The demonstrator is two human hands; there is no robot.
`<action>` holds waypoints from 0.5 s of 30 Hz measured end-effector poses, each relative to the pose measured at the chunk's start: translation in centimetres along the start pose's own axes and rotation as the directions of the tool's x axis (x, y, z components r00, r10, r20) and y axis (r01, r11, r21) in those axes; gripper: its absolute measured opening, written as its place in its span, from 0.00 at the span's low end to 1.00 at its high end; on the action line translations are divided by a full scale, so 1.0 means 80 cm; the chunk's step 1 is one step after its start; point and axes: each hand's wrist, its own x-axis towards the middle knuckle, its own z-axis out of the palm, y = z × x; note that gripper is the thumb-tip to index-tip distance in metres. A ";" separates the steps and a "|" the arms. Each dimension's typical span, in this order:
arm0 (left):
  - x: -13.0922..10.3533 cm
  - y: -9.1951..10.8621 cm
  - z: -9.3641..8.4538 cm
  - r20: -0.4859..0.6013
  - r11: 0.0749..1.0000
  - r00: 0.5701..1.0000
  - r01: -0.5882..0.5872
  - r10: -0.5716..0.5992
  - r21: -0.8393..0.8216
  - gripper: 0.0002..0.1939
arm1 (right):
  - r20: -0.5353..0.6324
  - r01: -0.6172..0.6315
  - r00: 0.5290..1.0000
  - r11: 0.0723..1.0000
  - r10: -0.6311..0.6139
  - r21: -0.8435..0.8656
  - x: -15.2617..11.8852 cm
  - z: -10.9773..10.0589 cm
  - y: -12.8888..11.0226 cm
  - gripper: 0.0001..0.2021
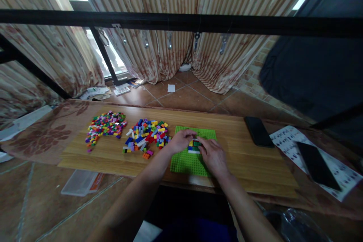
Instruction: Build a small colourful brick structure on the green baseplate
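A green studded baseplate (184, 164) lies on the wooden board. Near its middle sits a small build of toy bricks (194, 146), with blue, yellow, green and white showing. My left hand (182, 140) is over the plate at the build's upper left, fingers bent and tips close together. Along the build's right side, my right hand (213, 155) curls its fingers over the bricks, partly covering them. Whatever either set of fingertips pinches is too small or hidden to make out.
Left of the plate lie a pile of larger loose bricks (149, 135) and a pile of smaller ones (106, 125). A black phone (258, 131) rests on the right of the wooden board (241, 170). Beyond it, another dark phone (317, 165) lies on a printed sheet (289, 140). A black bar (181, 22) crosses ahead.
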 end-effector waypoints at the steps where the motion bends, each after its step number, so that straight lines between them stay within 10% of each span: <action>1: 0.000 0.000 0.000 0.005 1.000 1.000 0.005 -0.005 -0.016 0.16 | -0.007 0.005 1.000 1.000 -0.005 -0.008 -0.001 0.001 0.000 0.16; 15: -0.004 0.002 0.004 0.008 0.994 1.000 0.029 -0.028 -0.106 0.12 | -0.185 -0.154 0.970 0.987 0.160 0.050 -0.021 0.002 -0.013 0.14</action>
